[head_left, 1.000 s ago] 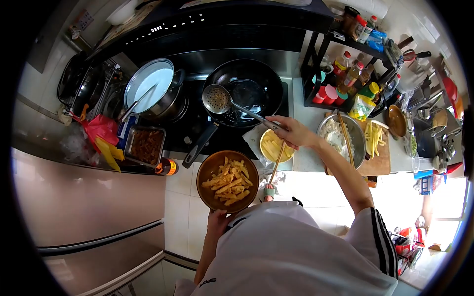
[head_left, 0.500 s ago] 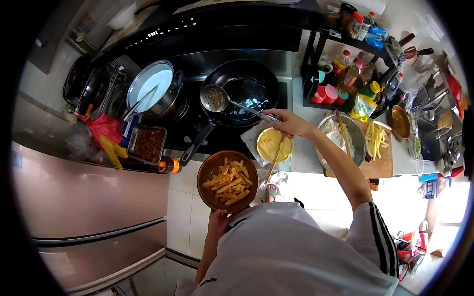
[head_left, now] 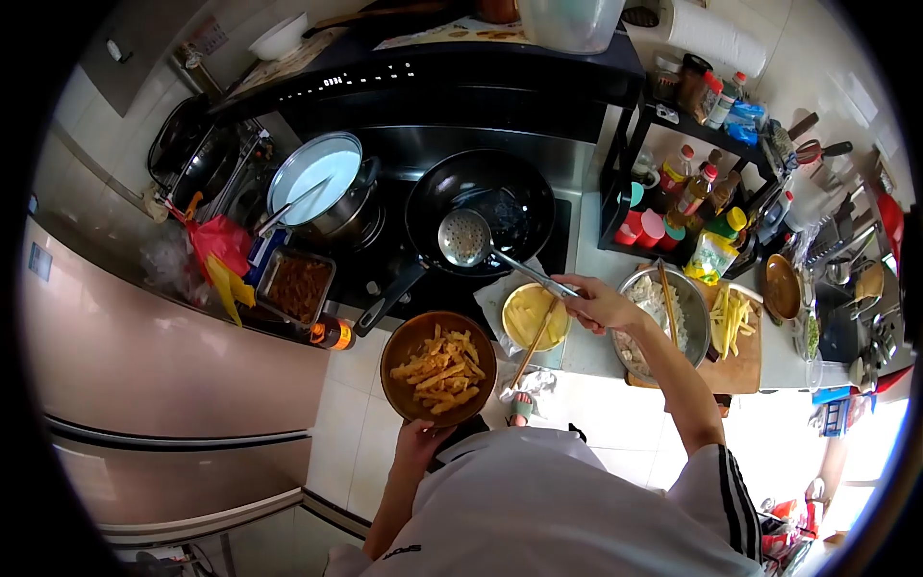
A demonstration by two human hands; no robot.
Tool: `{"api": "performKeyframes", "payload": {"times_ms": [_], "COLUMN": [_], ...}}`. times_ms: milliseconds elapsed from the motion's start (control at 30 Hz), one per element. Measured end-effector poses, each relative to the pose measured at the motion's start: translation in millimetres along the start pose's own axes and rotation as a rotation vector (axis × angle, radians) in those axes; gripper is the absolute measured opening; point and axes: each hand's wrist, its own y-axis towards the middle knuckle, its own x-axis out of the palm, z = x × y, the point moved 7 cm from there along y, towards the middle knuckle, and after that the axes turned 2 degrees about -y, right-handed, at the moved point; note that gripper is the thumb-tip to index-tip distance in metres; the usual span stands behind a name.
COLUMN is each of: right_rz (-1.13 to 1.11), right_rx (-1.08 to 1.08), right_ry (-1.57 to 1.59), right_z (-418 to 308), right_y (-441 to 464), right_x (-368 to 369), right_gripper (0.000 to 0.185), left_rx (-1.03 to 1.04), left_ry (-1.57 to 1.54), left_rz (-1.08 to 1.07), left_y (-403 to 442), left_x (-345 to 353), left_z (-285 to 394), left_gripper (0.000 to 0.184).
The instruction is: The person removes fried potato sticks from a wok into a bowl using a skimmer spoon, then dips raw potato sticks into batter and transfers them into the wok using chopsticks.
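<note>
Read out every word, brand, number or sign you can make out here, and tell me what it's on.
Nothing reads with certainty.
Range hood display: glowing digits, too small to quote surely.
Shirt: dark lettering, too blurred.
Orange-labelled bottle: label too small.
Seasoning bottles: labels too small.
Yellow-and-white bag: print too small.
Fridge sticker: any print too small.

Fingers of the left hand [head_left: 420, 446] are hidden beneath the bowl [head_left: 393, 370]; the top edge crops a tub [head_left: 573, 21], seemingly plastic; bottle labels [head_left: 690, 198] are unreadably small.
</note>
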Motion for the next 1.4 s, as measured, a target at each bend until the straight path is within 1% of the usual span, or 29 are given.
{"api": "performKeyframes", "payload": {"times_ms": [167, 433, 533, 633, 767, 867, 933, 1033, 1067, 1133, 1200, 1267, 1300, 1400], "right_rz": [0.011, 0.056, 0.096, 0.174, 0.216, 0.274, 0.318, 0.425, 0.524, 0.702, 0.634, 0.667, 0.705, 0.698], "right_rx": [0.047, 0.111, 0.14, 0.158, 0.147, 0.149, 0.135, 0.029, -0.11, -0.391, -0.14, -0.126, -0.09, -0.061], "right_ry": [0.059, 0.111, 0.207, 0.188, 0.191, 0.2, 0.197, 0.138, -0.075, -0.512, -0.603, -0.674, -0.659, -0.637], "right_z": [-4.2, -20.2, -27.0, -27.0, -31.9, -36.6, -42.3, -55.0, -57.5, -57.5, -51.9, -52.8, -51.0, -43.0], "right_y": [-6.6, -16.8, -24.9, -30.5, -38.0, -43.0, -50.5, -83.5, -96.3, -130.2, -144.6, -156.6, -161.3, -166.5], "right_x": [1.9, 22.0, 33.5, 47.5, 63.9, 78.8, 88.9, 107.4, 117.5, 161.2, 193.5, 216.0, 223.4, 236.6], "right_gripper": [0.049, 0.046, 0.046, 0.045, 0.045, 0.045, 0.046, 0.046, 0.046, 0.047, 0.05, 0.056, 0.058, 0.057], "left_rx": [-0.053, -0.144, -0.17, -0.194, -0.244, -0.282, -0.263, -0.232, -0.219, -0.224, -0.231, -0.223, -0.22, -0.242], "left_ry": [-0.027, 0.071, 0.124, 0.173, 0.194, 0.206, 0.215, 0.227, 0.233, 0.243, 0.26, 0.26, 0.265, 0.281], "left_rz": [-0.061, -0.111, -0.148, -0.194, -0.212, -0.286, -0.287, -0.281, -0.285, -0.307, -0.325, -0.341, -0.336, -0.364], "left_y": [14.9, 39.8, 39.3, 42.2, 41.3, 37.4, 48.3, 58.7, 62.6, 63.5, 62.7, 67.0, 67.9, 78.4], "left_x": [2.2, -4.2, 6.4, 10.2, 10.9, 16.8, 9.0, -1.7, -0.2, 9.2, 12.1, 10.7, 10.8, 6.9], "left_z": [10.8, 35.9, 53.1, 64.5, 76.1, 82.8, 82.1, 81.6, 83.5, 91.3, 95.4, 97.7, 98.8, 97.3], "left_gripper": [0.055, 0.051, 0.048, 0.045, 0.042, 0.04, 0.037, 0.033, 0.032, 0.032, 0.032, 0.032, 0.032, 0.034]}}
